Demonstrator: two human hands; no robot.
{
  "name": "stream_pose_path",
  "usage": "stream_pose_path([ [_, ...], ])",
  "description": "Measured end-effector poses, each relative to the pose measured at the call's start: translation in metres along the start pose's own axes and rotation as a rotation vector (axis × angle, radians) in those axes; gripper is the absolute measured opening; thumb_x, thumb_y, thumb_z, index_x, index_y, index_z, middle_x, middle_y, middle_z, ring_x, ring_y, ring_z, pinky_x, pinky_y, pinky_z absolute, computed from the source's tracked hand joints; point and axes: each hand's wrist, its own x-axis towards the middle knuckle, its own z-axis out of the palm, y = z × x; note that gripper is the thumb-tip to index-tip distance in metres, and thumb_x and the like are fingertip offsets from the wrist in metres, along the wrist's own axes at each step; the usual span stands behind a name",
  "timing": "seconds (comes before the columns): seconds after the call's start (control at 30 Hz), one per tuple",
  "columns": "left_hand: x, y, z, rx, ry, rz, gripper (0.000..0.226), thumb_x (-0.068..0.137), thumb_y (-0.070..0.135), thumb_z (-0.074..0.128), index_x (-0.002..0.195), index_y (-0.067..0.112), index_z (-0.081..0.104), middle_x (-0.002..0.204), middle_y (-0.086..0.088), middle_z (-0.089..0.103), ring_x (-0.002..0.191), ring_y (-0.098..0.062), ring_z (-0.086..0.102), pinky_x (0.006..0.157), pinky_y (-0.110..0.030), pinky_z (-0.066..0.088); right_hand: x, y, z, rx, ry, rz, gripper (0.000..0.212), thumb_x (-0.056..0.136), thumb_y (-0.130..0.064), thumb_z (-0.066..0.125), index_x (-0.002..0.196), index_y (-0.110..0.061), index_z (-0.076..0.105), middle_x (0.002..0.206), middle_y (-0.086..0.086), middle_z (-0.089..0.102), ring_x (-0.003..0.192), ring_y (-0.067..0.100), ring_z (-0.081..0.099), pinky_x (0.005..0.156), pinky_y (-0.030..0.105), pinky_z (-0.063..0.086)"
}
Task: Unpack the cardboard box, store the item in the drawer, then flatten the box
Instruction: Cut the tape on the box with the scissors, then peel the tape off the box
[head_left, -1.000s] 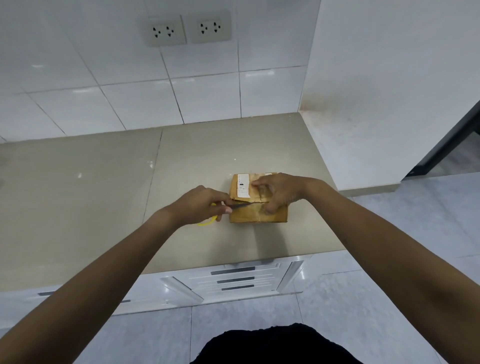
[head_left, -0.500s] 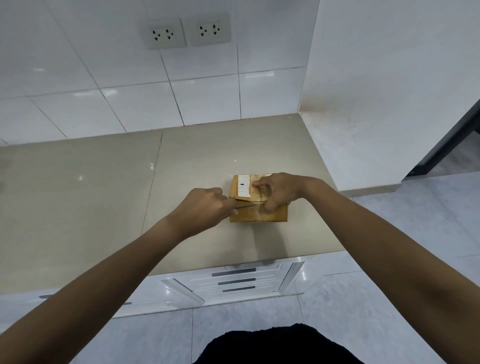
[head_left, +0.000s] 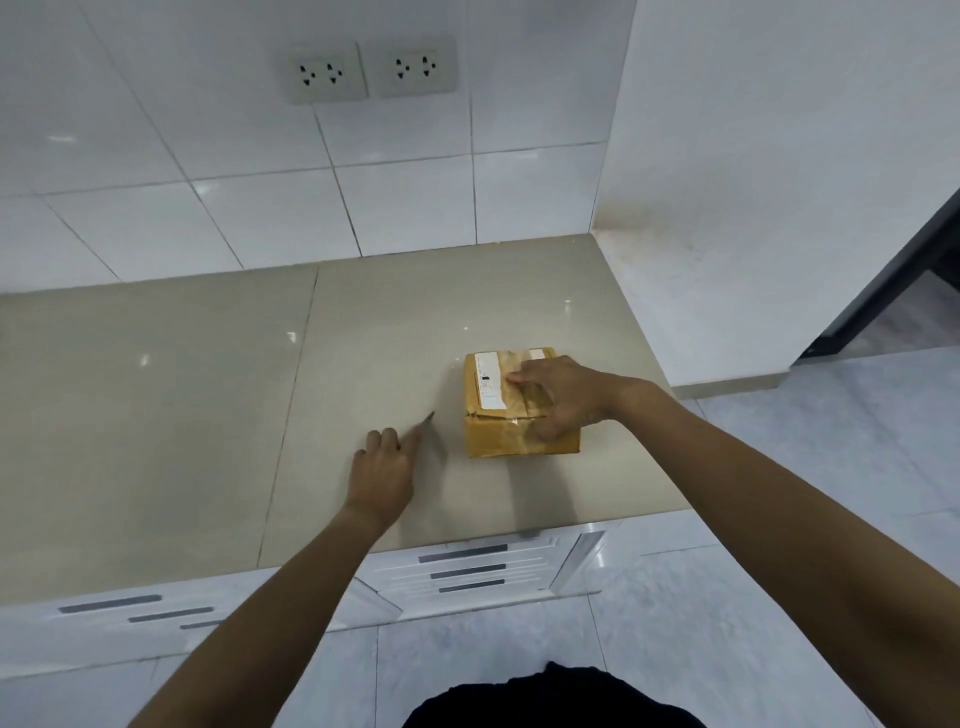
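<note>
1. Head view: A small cardboard box (head_left: 519, 410) sits on a beige countertop (head_left: 208, 415), near the counter's right end and toward its near edge, its top flaps lying flat under glossy tape.
2. A white shipping label (head_left: 488, 378) runs across the left part of the box top.
3. The person's right hand (head_left: 558, 400) rests on the box, fingers spread over the taped top and thumb pressed against the near side face, a loose, steadying hold rather than a closed fist.
4. The left hand (head_left: 382, 467) is on the counter to the left of the box, apart from it, curled around a thin blade (head_left: 426, 421) whose tip points far and right toward the box; the handle is hidden inside the hand.
5. Below the counter edge, white drawers (head_left: 467, 566) with dark slot handles are closed, directly under the box.
6. Two wall sockets (head_left: 369, 70) sit side by side on the white tiled wall (head_left: 156, 182) at the far side of the counter.
7. A plain white wall meets the counter's right end; a grey tiled floor (head_left: 779, 493) spreads at near right.
</note>
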Motion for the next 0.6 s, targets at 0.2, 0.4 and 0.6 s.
stream_pose_path([
  [0.2,0.007,0.008,-0.033,-0.351,-0.010,0.031,0.080,0.081,0.041,0.055,0.153,0.024,0.025,0.155,-0.015,0.031,0.132,-0.036,0.041,0.099,-0.053,0.040,-0.006,0.008,0.016,-0.044,0.060,-0.042,0.094,0.078,-0.041,0.075,0.153,-0.024,0.021,0.162,0.001,0.014,0.148,0.024,0.011,0.119,0.040,0.018],
  [0.4,0.039,0.027,-0.068,-0.226,-0.191,0.366,0.113,0.073,0.068,0.062,0.153,0.036,-0.011,0.164,0.000,-0.015,0.151,-0.025,-0.004,0.113,-0.060,0.018,-0.011,0.007,0.049,-0.265,0.267,-0.053,0.086,0.081,-0.054,0.064,0.151,-0.024,0.024,0.160,0.007,0.018,0.145,0.029,0.021,0.114,0.048,0.026],
  [0.6,0.059,0.057,-0.047,-0.156,-0.350,0.357,0.118,0.076,0.061,0.065,0.155,0.016,-0.010,0.163,-0.006,-0.015,0.150,-0.028,-0.012,0.119,-0.056,0.014,-0.009,-0.020,0.082,-0.126,0.404,0.129,0.107,0.067,-0.085,0.020,0.147,-0.014,0.031,0.158,0.012,0.026,0.146,0.034,0.020,0.115,0.056,0.021],
])
